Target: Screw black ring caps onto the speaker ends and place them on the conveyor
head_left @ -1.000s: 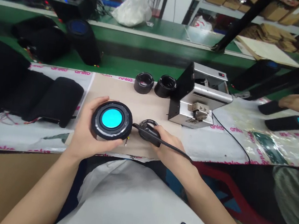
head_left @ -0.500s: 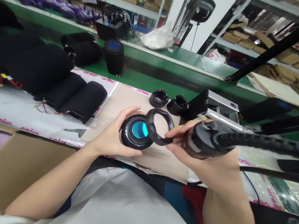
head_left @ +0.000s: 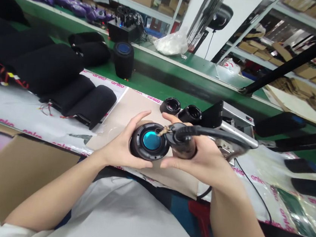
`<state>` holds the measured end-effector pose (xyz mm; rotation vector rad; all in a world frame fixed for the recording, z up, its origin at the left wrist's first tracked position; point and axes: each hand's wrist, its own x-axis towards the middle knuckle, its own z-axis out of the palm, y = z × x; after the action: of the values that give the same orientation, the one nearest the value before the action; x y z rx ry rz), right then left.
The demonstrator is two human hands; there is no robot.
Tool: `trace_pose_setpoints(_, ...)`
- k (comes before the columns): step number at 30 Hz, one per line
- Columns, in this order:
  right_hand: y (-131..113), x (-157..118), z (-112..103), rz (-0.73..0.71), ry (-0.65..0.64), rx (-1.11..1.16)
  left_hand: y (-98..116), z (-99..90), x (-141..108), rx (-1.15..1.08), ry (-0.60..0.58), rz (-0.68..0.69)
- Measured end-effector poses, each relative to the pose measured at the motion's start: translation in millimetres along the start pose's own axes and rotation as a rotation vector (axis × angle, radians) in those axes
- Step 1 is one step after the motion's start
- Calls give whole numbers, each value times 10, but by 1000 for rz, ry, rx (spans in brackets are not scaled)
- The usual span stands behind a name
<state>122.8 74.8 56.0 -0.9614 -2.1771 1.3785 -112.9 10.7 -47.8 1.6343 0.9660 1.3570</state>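
Observation:
A black cylindrical speaker [head_left: 151, 140] with a shiny blue round centre stands end-up on the brown board in front of me. A black ring [head_left: 140, 150] with small holes lies on its upper end, around the blue centre. My left hand [head_left: 122, 146] is wrapped round the speaker's left side. My right hand [head_left: 199, 155] has a corded electric screwdriver [head_left: 182, 146] in its palm, its tail and cable pointing up. The thumb and index finger of that hand reach toward the speaker's right side; whether they touch it I cannot tell. The screwdriver's tip is hidden.
Two black ring-shaped parts [head_left: 191, 114] stand behind the hands, beside a silver-and-black machine [head_left: 237, 122]. Black fabric-covered speakers [head_left: 94, 103] with loose wires lie at left. Another speaker [head_left: 123, 59] stands on the green belt [head_left: 150, 85]. A cardboard box [head_left: 26, 172] is at lower left.
The ring, earlier between my right fingers beside the speaker, is now on its upper end. My right hand has moved left with the screwdriver, and its fingers have spread.

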Motion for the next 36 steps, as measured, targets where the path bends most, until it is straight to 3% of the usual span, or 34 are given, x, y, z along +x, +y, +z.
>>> trace_pose_setpoints(4, 23, 46, 63, 28, 25, 3, 15, 2, -1, 23, 7, 1)
trace_pose_setpoints(10, -35, -16, 272, 54, 321, 53, 56, 3, 18, 24, 6, 32)
trace_pose_setpoints(16, 36, -47, 306, 135, 371, -135, 52, 19, 0, 6, 0, -26)
trace_pose_setpoints(22, 74, -111, 296, 103, 321, -65, 40, 6, -12, -3, -7, -37)
trace_pose_setpoints(32, -138, 21, 167, 226, 191, -227, 48, -6, 19, 43, -25, 2)
trace_pose_setpoints(36, -155, 33, 99, 170, 136, -298, 50, 10, 8, 12, -6, 14)
